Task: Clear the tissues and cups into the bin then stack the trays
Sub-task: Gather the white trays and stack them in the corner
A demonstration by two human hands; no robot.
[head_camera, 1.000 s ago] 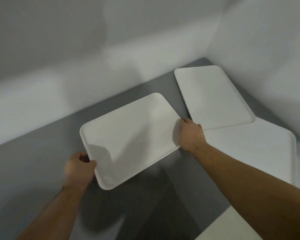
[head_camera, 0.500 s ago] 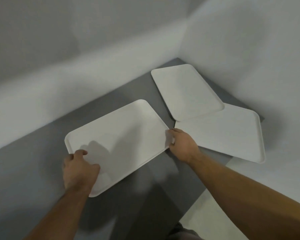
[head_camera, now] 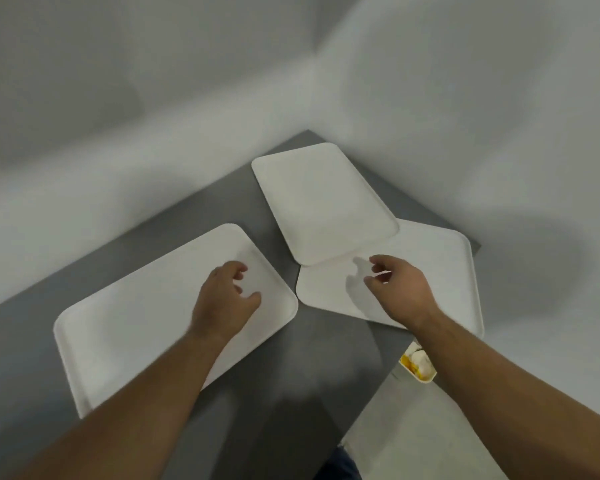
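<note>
Three white trays lie on a grey table (head_camera: 194, 216). The near-left tray (head_camera: 125, 327) lies flat, and my left hand (head_camera: 227, 299) hovers over its right part with fingers loosely curled, holding nothing. The far tray (head_camera: 319, 202) overlaps the corner of the right tray (head_camera: 444, 271). My right hand (head_camera: 400, 289) is above the right tray's left part, fingers apart and empty. A white bin (head_camera: 419, 367) holding white and yellow waste shows below the table's right edge, partly hidden by my right forearm.
White walls meet in a corner just behind the table. The table's right edge runs diagonally past the right tray, with pale floor (head_camera: 430, 438) beyond it. Bare grey table surface shows in front of the trays.
Both hands let go of the near-left tray, which now rests flat on the table. Both hands have moved right, the right one to over the right tray. The view has shifted right.
</note>
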